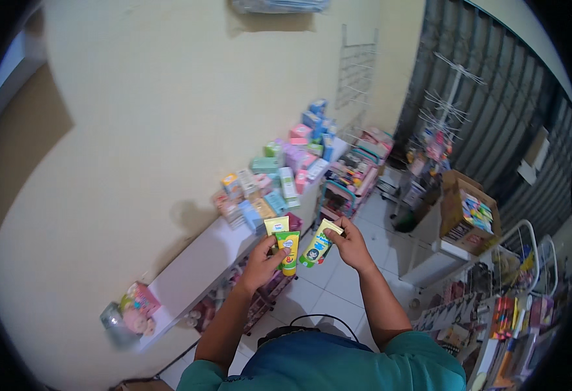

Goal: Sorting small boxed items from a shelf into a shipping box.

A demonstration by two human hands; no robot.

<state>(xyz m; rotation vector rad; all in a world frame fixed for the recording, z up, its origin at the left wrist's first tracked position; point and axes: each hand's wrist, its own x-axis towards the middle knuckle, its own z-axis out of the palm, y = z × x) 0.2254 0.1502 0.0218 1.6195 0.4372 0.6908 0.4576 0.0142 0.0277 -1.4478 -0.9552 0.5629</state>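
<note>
Off shelf edge (195, 290), held tubes (315, 247), tiled aisle (338, 290)

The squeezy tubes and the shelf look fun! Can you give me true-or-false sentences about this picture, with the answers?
1. The left hand holds two tubes. True.
2. The right hand is empty. False: it holds another tube.
3. Small boxes are grouped on the white shelf. True.
4. The cardboard box is shut. False: it is open, with colourful things inside.
</note>
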